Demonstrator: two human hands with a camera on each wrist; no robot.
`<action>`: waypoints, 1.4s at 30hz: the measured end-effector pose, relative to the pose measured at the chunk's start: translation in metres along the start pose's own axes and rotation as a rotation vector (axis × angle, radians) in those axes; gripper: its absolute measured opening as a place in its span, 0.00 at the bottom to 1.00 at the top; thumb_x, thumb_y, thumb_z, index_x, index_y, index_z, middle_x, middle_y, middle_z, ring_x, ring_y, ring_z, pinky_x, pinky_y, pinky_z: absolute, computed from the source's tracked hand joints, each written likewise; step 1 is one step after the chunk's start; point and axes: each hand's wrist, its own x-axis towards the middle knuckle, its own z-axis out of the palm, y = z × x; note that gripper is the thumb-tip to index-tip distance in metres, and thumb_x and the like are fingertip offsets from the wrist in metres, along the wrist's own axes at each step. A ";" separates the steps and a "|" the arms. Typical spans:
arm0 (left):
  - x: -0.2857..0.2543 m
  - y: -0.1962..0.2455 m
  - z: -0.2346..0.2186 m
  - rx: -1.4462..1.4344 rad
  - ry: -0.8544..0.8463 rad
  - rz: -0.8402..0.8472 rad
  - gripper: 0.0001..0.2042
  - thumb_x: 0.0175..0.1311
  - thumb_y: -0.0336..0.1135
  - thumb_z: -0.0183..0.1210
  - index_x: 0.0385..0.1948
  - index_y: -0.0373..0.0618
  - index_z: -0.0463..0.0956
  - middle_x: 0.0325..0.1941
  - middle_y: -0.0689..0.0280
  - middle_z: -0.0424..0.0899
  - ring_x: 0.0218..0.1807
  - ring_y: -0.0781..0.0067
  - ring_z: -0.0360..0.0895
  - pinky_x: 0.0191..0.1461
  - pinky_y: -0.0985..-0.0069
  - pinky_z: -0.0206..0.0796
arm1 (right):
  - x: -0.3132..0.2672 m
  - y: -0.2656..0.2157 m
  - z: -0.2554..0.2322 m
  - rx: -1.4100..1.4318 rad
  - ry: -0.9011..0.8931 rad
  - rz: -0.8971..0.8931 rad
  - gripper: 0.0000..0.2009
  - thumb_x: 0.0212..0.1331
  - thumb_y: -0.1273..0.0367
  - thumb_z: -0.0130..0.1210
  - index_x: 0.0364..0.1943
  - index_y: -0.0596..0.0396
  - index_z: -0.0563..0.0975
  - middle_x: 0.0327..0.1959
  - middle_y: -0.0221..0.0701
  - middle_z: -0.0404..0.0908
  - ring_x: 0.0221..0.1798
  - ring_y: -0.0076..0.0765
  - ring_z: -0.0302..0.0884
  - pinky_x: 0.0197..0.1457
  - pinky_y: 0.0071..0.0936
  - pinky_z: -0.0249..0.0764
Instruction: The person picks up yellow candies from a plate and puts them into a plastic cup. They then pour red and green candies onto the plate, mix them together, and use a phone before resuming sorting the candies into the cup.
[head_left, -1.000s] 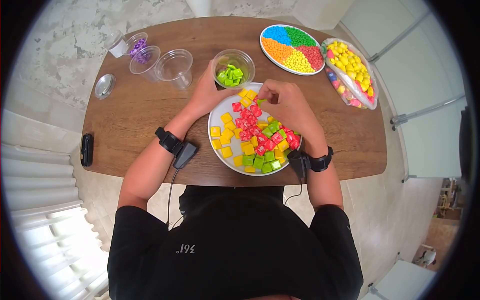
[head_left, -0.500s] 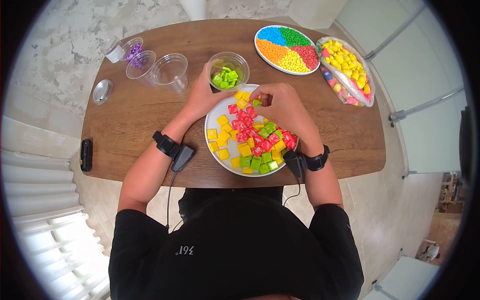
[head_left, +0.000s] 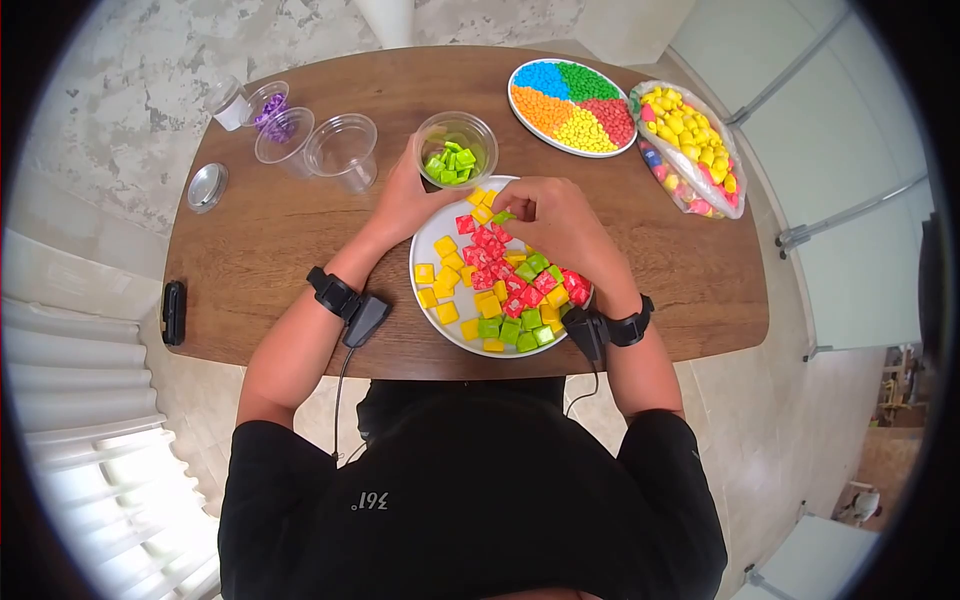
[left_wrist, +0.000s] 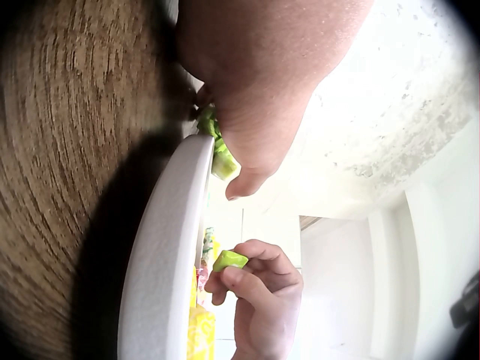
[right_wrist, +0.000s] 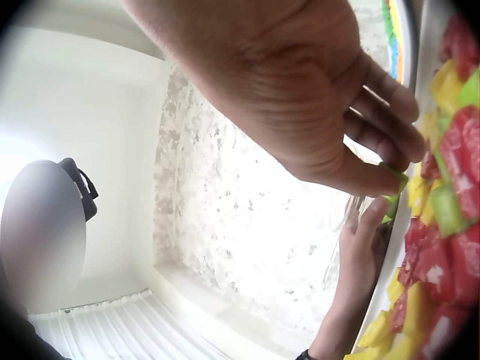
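Upper centre: left hand (head_left: 403,198) grips cup (head_left: 478,135), part-filled with green pieces (head_left: 450,164) — right hand (head_left: 562,222) pinches green one (head_left: 503,216); more on plate (head_left: 430,228), centre.

Black shirt (head_left: 460,480): pale "361°" logo (head_left: 370,501), upside down in head view.

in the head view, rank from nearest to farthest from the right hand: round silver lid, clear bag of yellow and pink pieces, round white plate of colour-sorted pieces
1. Round white plate of colour-sorted pieces: just beyond the right hand
2. Clear bag of yellow and pink pieces: right of that plate
3. Round silver lid: far left
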 end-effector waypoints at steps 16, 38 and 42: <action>0.000 0.000 0.001 0.025 0.009 0.006 0.42 0.52 0.34 0.78 0.70 0.41 0.63 0.65 0.53 0.79 0.69 0.60 0.76 0.73 0.64 0.67 | 0.000 0.001 0.000 0.024 0.012 -0.014 0.11 0.50 0.73 0.71 0.34 0.61 0.79 0.27 0.36 0.83 0.30 0.34 0.81 0.37 0.32 0.76; 0.000 0.003 0.000 0.024 0.004 0.009 0.43 0.53 0.34 0.78 0.71 0.40 0.63 0.65 0.53 0.78 0.68 0.60 0.76 0.72 0.64 0.67 | 0.000 0.002 0.002 0.008 0.001 0.000 0.10 0.51 0.71 0.71 0.34 0.62 0.83 0.26 0.36 0.83 0.29 0.33 0.80 0.36 0.31 0.76; 0.000 0.003 0.000 0.018 0.002 0.006 0.42 0.53 0.34 0.78 0.70 0.40 0.63 0.66 0.53 0.78 0.69 0.60 0.76 0.73 0.64 0.67 | 0.000 0.002 0.003 -0.013 -0.002 0.020 0.10 0.51 0.71 0.71 0.34 0.62 0.84 0.27 0.36 0.83 0.29 0.33 0.80 0.36 0.31 0.76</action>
